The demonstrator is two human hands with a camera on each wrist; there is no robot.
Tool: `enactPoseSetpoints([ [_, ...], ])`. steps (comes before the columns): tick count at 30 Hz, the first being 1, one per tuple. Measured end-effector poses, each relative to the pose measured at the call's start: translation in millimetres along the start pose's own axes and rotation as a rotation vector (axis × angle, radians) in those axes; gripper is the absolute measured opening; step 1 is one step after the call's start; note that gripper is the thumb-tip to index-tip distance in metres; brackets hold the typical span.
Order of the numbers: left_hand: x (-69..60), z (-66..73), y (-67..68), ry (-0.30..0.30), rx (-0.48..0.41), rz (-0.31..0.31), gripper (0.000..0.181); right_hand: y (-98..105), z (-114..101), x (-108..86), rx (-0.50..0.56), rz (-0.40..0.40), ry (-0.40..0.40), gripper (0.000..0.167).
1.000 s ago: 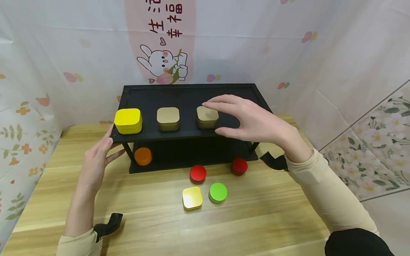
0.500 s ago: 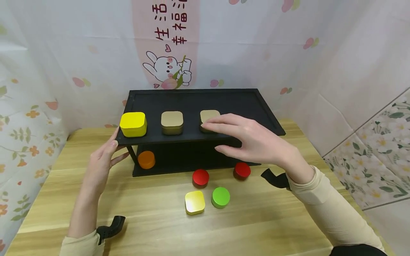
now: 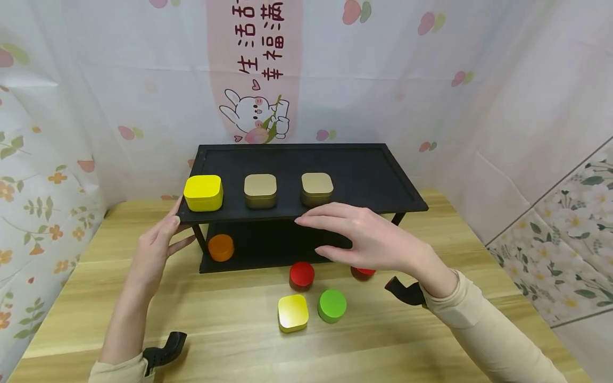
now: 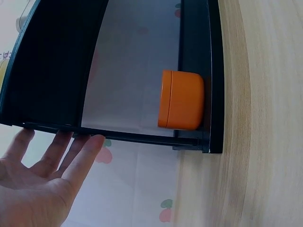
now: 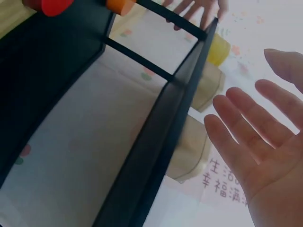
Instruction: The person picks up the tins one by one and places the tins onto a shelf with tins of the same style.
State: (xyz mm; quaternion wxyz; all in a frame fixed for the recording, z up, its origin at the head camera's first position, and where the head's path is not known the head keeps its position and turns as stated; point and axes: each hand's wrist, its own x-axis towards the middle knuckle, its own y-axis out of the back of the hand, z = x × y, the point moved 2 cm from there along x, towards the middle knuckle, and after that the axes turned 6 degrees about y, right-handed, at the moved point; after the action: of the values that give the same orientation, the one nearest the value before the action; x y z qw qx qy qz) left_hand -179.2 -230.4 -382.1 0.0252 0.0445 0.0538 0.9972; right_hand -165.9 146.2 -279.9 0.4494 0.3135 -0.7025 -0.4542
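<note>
A black two-tier shelf [image 3: 364, 175] stands on the table. My left hand [image 3: 152, 255] rests against its left end; in the left wrist view the extended fingertips touch the side of the frame. My right hand [image 3: 366, 236] hovers before the shelf's front edge, fingers loosely bent and holding nothing. Nearest to it on the top tier is a beige square tin [image 3: 317, 186]. Another beige tin [image 3: 261, 186] and a yellow square tin [image 3: 203, 192] stand to its left. An orange round tin [image 3: 221, 248] sits on the lower tier at the left.
Before the shelf on the wooden table [image 3: 230, 330] lie a red round tin [image 3: 301, 274], a green round tin [image 3: 332, 304] and a yellow square tin [image 3: 293, 311]. A second red tin [image 3: 362, 273] is partly hidden by my right hand. A patterned curtain [image 3: 373, 96] hangs behind.
My right hand has moved down and toward me, away from the right beige tin, which now shows fully. The left hand stays at the shelf's end. The head view has shifted slightly.
</note>
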Motion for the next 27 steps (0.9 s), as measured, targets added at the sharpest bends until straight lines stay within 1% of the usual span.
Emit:
enactPoseSetpoints([
  [5,-6.0,-4.7,0.7,0.014,-0.002,-0.005,0.050,-12,-3,-4.4,0.024,-0.033,-0.021,0.052],
  [8,-7.9,-6.0,0.4,0.013,0.002,-0.007,0.050,-19,-4,-6.7,0.032,-0.048,-0.014,0.052],
  [11,-6.6,-4.9,-0.3,0.012,0.011,-0.005,0.050,-25,-5,-8.5,0.030,-0.052,0.001,0.053],
  [14,-2.7,-3.3,-1.7,0.015,0.015,0.000,0.050,-32,-5,-9.5,0.018,-0.056,0.014,0.052],
  [20,1.7,-2.3,-2.3,0.020,0.004,0.009,0.050,-44,-5,-11.2,-0.009,-0.089,0.005,0.051],
  [27,3.0,-2.2,0.2,0.001,0.011,0.001,0.050,-54,-7,-11.0,-0.003,-0.109,-0.001,0.051],
])
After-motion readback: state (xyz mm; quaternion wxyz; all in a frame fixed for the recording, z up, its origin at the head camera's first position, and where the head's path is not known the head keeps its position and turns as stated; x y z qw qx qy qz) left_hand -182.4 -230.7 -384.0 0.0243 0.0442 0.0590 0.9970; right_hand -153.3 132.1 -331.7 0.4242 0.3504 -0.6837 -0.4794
